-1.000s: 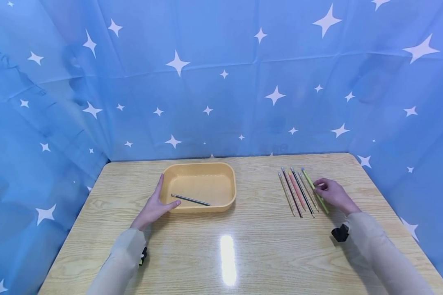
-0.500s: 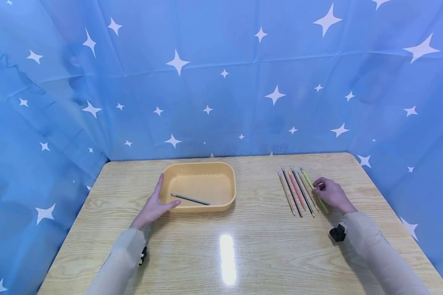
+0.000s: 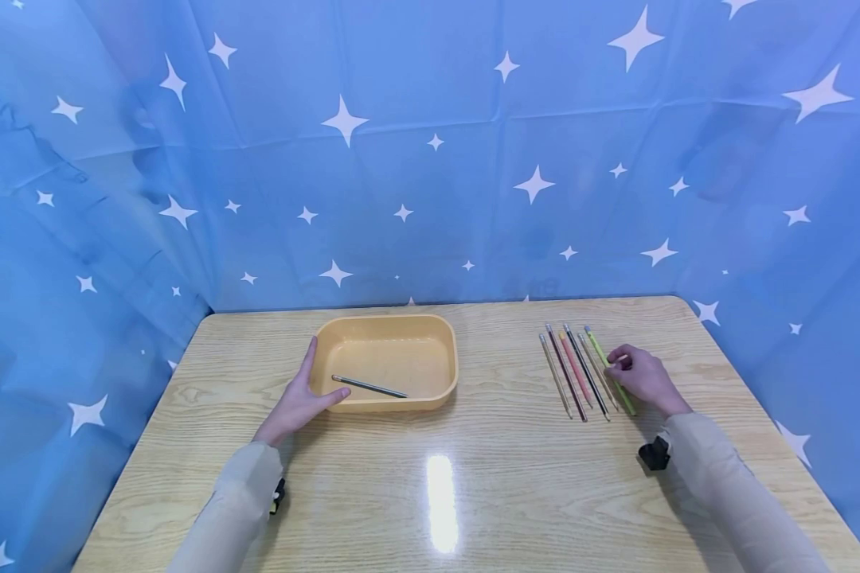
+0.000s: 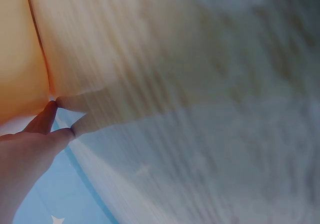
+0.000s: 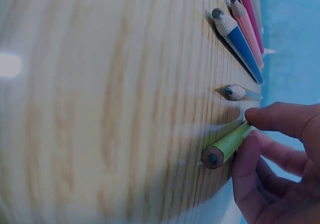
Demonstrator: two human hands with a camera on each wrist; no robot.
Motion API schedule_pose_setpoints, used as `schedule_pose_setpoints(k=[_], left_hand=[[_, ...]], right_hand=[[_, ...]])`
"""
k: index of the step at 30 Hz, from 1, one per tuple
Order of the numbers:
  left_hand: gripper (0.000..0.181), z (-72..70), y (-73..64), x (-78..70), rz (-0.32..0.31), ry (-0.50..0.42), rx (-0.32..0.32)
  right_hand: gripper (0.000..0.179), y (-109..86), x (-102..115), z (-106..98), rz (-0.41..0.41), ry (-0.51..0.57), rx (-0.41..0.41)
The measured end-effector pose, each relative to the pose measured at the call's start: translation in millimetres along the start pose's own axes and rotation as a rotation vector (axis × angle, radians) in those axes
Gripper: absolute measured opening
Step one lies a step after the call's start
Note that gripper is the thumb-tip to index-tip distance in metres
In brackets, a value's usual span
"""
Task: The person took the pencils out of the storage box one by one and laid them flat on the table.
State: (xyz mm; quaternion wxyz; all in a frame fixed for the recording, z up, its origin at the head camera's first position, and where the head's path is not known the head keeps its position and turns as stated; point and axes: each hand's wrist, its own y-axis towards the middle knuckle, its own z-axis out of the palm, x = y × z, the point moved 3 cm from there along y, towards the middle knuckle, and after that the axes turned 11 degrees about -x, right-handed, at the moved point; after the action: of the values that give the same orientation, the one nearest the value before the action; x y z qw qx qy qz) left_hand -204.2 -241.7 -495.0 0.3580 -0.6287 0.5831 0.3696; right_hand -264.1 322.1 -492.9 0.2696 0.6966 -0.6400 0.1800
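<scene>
My left hand point(image 3: 297, 402) rests spread against the near left corner of a yellow plastic tray point(image 3: 385, 406), thumb across the front rim. In the left wrist view its fingertips touch the lower edge of the tray point(image 4: 20, 58). A dark pencil point(image 3: 369, 387) lies slanted inside. At the right, my right hand point(image 3: 643, 377) pinches a light green pencil point(image 3: 596, 345) between thumb and finger. The right wrist view shows the thumb and fingers of the right hand point(image 5: 282, 159) around the green pencil point(image 5: 232, 141), its unsharpened-looking end towards the camera.
Beside the green pencil lie several others in a slanted row, among them a pink pencil point(image 3: 577, 370), a maroon pencil point(image 3: 568, 374) and a tan pencil point(image 3: 555, 376). The wooden table point(image 3: 330, 509) meets a blue star-patterned curtain point(image 3: 430, 183) behind.
My right hand has shifted slightly left at the green pencil, which has barely moved. The left hand, the tray and the pencil inside look unchanged.
</scene>
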Motion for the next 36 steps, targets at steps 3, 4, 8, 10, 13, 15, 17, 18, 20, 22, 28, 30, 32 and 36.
schedule_pose_setpoints(k=[3, 4, 8, 10, 13, 15, 17, 18, 20, 22, 28, 30, 32, 36], left_hand=[[0.115, -0.2, 0.2, 0.4, -0.003, 0.001, 0.002], [0.115, -0.1, 0.1, 0.4, -0.005, -0.001, 0.004], [0.115, -0.4, -0.1, 0.4, -0.011, 0.005, 0.005], [0.114, -0.6, -0.4, 0.2, -0.011, 0.006, 0.007], [0.114, -0.8, -0.8, -0.1, -0.011, 0.010, 0.006], [0.114, -0.6, -0.9, -0.2, -0.010, 0.011, 0.008], [0.114, -0.6, -0.8, -0.2, -0.010, 0.013, 0.007], [0.114, -0.6, -0.7, -0.2, -0.009, 0.013, 0.006], [0.114, -0.4, -0.8, -0.7, -0.007, 0.011, 0.005], [0.115, -0.5, -1.0, -1.1, -0.006, 0.007, 0.003], [0.115, -1.0, -1.8, -2.5, -0.006, -0.005, 0.001], [0.114, -0.9, -1.7, -2.8, -0.005, -0.008, 0.000], [0.114, -0.9, -1.7, -3.3, -0.005, -0.009, 0.000], [0.114, -1.3, -1.9, -3.6, -0.008, -0.007, 0.000]], right_hand=[[0.024, -0.5, 0.8, 0.0, 0.018, 0.009, 0.011], [0.025, -0.8, 1.0, -0.5, 0.020, 0.012, 0.016], [0.025, -1.3, 0.3, -0.7, 0.028, 0.017, 0.024], [0.025, -1.1, -0.2, -0.6, 0.028, 0.021, 0.026], [0.024, -0.9, 0.4, 0.0, 0.033, 0.031, 0.027], [0.024, -0.8, 0.3, 0.0, 0.036, 0.037, 0.029], [0.024, -1.2, 0.4, 0.0, 0.037, 0.043, 0.033], [0.025, -1.3, 0.4, -0.1, 0.037, 0.045, 0.035], [0.024, -1.6, 0.4, -0.2, 0.036, 0.046, 0.036], [0.024, -1.9, 1.0, -0.5, 0.033, 0.044, 0.035], [0.023, -1.3, 1.3, -0.4, 0.020, 0.027, 0.021], [0.023, -0.8, 0.6, 0.0, 0.017, 0.024, 0.020], [0.022, -0.5, 0.3, 0.3, 0.018, 0.023, 0.024], [0.023, -0.4, 0.5, 0.6, 0.023, 0.026, 0.036]])
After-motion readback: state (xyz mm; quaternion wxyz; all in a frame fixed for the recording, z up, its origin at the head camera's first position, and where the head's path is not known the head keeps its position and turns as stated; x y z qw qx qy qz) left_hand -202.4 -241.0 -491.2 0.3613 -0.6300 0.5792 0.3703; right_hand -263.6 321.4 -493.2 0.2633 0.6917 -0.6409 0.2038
